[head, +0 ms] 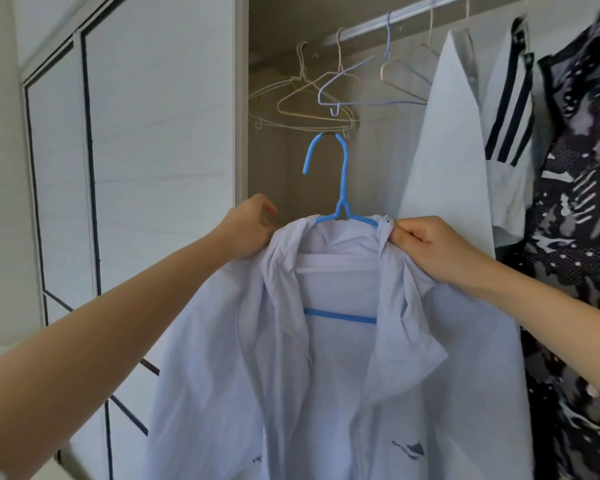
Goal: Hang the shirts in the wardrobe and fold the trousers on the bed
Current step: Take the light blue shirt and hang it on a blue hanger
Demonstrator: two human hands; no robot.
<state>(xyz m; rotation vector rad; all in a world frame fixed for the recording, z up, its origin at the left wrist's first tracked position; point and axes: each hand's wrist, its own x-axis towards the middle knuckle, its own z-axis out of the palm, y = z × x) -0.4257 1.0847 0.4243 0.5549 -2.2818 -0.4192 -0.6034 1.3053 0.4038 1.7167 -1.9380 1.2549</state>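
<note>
We hold the pale shirt point(326, 393) draped on the blue hanger point(342, 188), open front toward us. Our left hand point(253, 226) grips the shoulder cloth at the hanger's left end with curled fingers. Our right hand point(426, 251) pinches bunched cloth at the hanger's right end. Both grips sit on cloth, level with each other, and the hook rises midway between the 2 hands with neither hand on it.

The rail point(395, 22) lies well above the hanger, so the shirt is not yet hung. The empty wire hangers point(312, 98) dangle just above the hook, whose open end points left. The hanger's long axis runs side to side between our hands, while the rail slants from upper right down toward the left.

We judge that the coming move is a lift. The hook must climb past the wire hangers and drop over the rail. The white garment point(447, 150) hangs to the right of the hanger, nearer our right hand.
</note>
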